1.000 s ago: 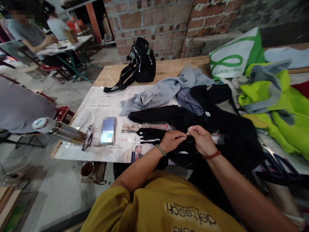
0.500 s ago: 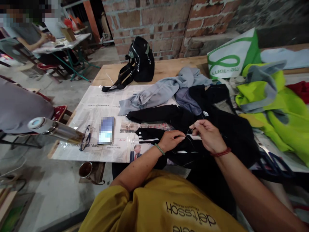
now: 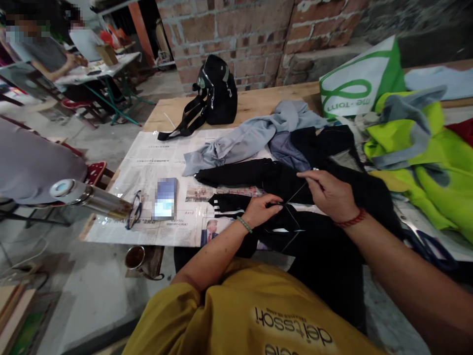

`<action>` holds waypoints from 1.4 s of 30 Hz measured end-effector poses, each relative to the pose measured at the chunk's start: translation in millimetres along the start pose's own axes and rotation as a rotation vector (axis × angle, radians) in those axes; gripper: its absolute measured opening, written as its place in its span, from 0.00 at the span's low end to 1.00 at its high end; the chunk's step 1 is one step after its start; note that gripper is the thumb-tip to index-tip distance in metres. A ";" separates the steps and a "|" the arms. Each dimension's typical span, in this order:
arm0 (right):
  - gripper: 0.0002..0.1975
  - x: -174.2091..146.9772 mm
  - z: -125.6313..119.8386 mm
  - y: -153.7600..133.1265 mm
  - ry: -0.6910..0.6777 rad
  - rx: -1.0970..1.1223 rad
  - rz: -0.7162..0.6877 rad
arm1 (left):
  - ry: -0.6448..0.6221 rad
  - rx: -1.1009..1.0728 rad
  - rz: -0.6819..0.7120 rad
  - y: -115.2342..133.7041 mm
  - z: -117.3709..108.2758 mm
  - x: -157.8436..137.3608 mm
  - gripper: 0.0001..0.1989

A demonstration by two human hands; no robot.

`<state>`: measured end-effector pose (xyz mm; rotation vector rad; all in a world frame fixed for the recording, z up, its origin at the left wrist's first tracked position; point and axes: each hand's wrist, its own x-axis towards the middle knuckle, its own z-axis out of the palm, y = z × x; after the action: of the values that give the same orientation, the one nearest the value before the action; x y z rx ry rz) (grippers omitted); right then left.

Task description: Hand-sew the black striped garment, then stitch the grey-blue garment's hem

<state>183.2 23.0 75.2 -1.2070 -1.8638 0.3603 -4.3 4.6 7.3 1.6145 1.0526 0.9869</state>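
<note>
A black garment with white stripes at its cuff (image 3: 225,204) lies across the near edge of the table and my lap. My left hand (image 3: 260,212), a green bead bracelet at its wrist, pinches what looks like an edge of this garment. Up and to the right, my right hand (image 3: 330,195), wearing a red bracelet, is closed with fingertips together on a thread (image 3: 296,193). The thread runs taut from those fingers to the left fingertips, and a loose length trails below over the black cloth. Whether a needle is in the right fingers is too small to tell.
Newspaper (image 3: 144,153) covers the table, carrying a phone (image 3: 165,199), glasses (image 3: 137,209) and a steel flask (image 3: 90,199). Behind are a black bag (image 3: 218,91), grey cloth (image 3: 236,143) and a green-white bag (image 3: 360,81). Right are yellow-green clothes (image 3: 436,167) and scissors (image 3: 424,241). People sit at left.
My right hand has moved up and right, away from my left hand, drawing the thread out straight between them. The left hand keeps its pinch in nearly the same place.
</note>
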 end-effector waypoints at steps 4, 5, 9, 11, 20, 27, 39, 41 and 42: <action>0.11 14.4 -23.3 23.6 -0.093 -0.355 -0.334 | 0.000 -0.025 0.012 -0.6 0.1 0.1 0.07; 0.11 18.7 -28.9 28.8 -0.079 -0.394 -0.348 | 0.002 -0.021 0.014 -0.6 -0.1 0.1 0.06; 0.11 35.8 -51.8 42.4 0.009 -0.491 -0.237 | 0.005 -0.011 0.018 -0.6 -0.6 -0.1 0.06; 0.11 43.7 -63.8 44.2 0.052 -0.541 -0.196 | 0.004 -0.012 0.017 -0.8 -0.7 -0.1 0.06; 0.12 66.9 -98.1 38.2 0.145 -0.755 -0.145 | 0.011 -0.020 0.025 0.3 -0.7 -0.7 0.06; 0.16 75.0 -107.7 33.2 0.193 -0.858 -0.143 | -0.008 -0.003 0.019 0.1 -1.4 -0.4 0.06; 0.17 78.4 -110.1 22.8 0.226 -0.898 -0.155 | -0.015 0.015 0.002 2.4 -1.8 -0.4 0.07; 0.17 76.8 -104.9 16.8 0.242 -0.865 -0.137 | -0.017 0.016 0.003 2.9 -1.6 -0.3 0.06; 0.16 74.0 -99.0 12.8 0.265 -0.814 -0.125 | -0.018 0.014 0.004 3.1 -1.3 -0.2 0.06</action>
<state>256.8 72.1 162.5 -1.5437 -1.8781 -0.6672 -5.0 4.2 10.6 1.6349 1.0462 0.9682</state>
